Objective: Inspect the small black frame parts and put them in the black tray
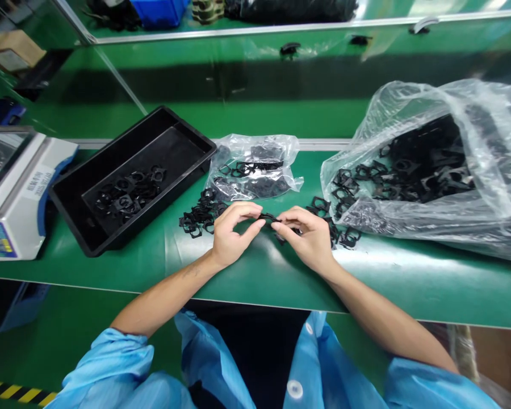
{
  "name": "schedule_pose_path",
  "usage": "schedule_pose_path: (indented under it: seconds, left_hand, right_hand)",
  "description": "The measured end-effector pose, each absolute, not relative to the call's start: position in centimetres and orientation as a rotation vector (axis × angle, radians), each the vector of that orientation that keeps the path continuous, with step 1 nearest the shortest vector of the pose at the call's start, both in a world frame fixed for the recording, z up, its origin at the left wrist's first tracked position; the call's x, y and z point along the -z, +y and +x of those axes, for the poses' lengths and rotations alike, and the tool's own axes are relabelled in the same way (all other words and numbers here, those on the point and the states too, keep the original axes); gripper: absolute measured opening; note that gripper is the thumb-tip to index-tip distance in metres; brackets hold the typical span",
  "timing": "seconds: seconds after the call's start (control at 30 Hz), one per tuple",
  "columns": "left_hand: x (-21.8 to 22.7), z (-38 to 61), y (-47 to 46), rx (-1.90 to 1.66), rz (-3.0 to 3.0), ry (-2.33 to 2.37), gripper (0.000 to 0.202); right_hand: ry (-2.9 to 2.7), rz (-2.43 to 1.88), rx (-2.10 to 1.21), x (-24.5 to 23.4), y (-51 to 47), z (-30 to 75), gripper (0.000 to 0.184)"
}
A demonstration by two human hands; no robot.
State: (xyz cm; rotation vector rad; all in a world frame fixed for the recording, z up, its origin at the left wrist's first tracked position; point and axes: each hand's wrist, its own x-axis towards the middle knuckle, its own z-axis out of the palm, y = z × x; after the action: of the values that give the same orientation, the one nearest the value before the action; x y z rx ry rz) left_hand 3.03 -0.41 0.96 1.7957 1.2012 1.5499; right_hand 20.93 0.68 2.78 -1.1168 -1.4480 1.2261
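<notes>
My left hand [232,230] and my right hand [309,236] meet above the green table [259,272], both pinching one small black plastic frame part [268,217] between thumbs and fingertips. A loose heap of the same black parts [198,216] lies just left of my left hand. More loose parts [338,227] lie right of my right hand, spilling from a large clear plastic bag [434,165]. A small clear bag of parts [255,167] lies behind my hands.
A black tray [89,227] with several black parts in it stands at the left. A white weighing scale [17,193] sits at the far left edge. Behind runs a green conveyor [238,74] with a blue bin [157,11] beyond.
</notes>
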Motion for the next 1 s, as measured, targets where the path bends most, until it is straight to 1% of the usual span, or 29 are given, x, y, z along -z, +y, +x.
schedule_pose_path:
  seconds: [0.13, 0.23, 0.47, 0.7, 0.83, 1.0]
  left_hand:
    - [-1.0, 2.9, -0.3, -1.569, 1.787, 1.157, 0.005]
    - [-0.9, 2.9, -0.2, -1.561, 1.747, 1.130, 0.003]
    - [-0.6, 2.8, 0.3, -1.457, 1.473, 1.088, 0.014]
    - [-0.6, 2.6, 0.6, -1.413, 1.360, 1.011, 0.018]
    - [-0.7, 2.5, 0.4, -1.382, 1.434, 1.012, 0.016]
    - [-0.8, 2.4, 0.2, -1.396, 1.535, 1.005, 0.012]
  right_hand:
    - [-1.584, -1.088, -1.055, -3.0, 0.5, 21.2, 0.024]
    - [-1.680, -1.085, -0.933, -3.0, 0.5, 21.3, 0.021]
    - [-1.809, -0.971, -0.683, -2.8, 0.6, 21.4, 0.013]
    - [-1.838, -0.936, -0.601, -2.8, 0.6, 21.5, 0.005]
    - [-1.784, -0.989, -0.576, -2.9, 0.6, 21.5, 0.006]
    - [-1.760, -1.006, -0.626, -3.0, 0.6, 21.6, 0.009]
